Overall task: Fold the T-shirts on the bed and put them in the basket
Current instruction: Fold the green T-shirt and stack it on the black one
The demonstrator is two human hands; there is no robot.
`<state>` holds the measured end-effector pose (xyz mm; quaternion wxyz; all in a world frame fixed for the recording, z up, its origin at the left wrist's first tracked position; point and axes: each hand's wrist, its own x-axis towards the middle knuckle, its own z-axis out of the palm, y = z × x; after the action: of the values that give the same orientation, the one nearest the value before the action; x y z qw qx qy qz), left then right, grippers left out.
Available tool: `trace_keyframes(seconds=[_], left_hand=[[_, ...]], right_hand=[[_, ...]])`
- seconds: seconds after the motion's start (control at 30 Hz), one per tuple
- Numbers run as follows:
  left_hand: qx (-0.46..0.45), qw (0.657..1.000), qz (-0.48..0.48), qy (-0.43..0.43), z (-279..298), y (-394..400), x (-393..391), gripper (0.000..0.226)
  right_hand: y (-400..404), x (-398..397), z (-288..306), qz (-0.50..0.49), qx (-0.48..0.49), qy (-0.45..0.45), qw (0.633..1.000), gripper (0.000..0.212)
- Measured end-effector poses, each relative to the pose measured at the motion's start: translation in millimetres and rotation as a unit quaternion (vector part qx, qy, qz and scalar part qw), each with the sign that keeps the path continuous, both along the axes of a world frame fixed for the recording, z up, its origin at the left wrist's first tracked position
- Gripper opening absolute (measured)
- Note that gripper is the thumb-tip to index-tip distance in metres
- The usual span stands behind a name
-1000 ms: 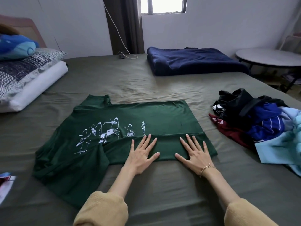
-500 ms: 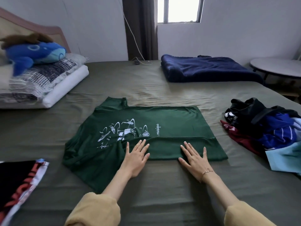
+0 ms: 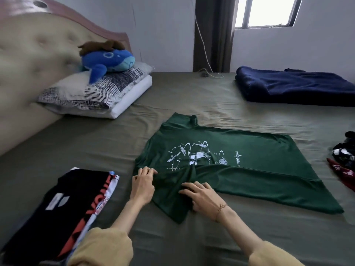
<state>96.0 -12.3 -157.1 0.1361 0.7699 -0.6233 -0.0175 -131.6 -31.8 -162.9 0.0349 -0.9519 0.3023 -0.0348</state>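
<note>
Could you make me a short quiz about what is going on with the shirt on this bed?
1. True or false: the green T-shirt lies spread on the bed, printed side up.
2. Which part of the shirt are the left hand and right hand working on? A) the hem at the far right B) the sleeve at the near left C) the collar
3. Fill in: beside the left hand lies a stack of folded shirts with a ___ one on top.

Key
1. True; the white music print faces up.
2. B; the left hand pinches the sleeve's edge, and the right hand's fingers curl onto the bunched cloth.
3. Black.
</note>
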Motion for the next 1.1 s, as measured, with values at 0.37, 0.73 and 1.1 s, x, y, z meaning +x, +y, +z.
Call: trace_keyframes(seconds=[0.37, 0.73, 1.1], left_hand=[[-0.073, 0.963, -0.005, 0.261, -24.1, 11.6, 56.4, 0.047], [-0.19, 0.949, 0.072, 0.242, -44.7, 4.7, 63.6, 0.026], [-0.217, 0.941, 0.11, 0.237, -56.4, 0.3, 64.8, 0.018]], right_hand=[[-34.4, 43.8, 18.9, -0.079, -0.055, -0.092, 0.991, 0.02], [-126.3, 117.0, 42.4, -0.315, 0.088, -0.163, 0.931, 0.03], [-169.4, 122.6, 11.8, -0.294, 0.185, -0.135, 0.928, 0.03]])
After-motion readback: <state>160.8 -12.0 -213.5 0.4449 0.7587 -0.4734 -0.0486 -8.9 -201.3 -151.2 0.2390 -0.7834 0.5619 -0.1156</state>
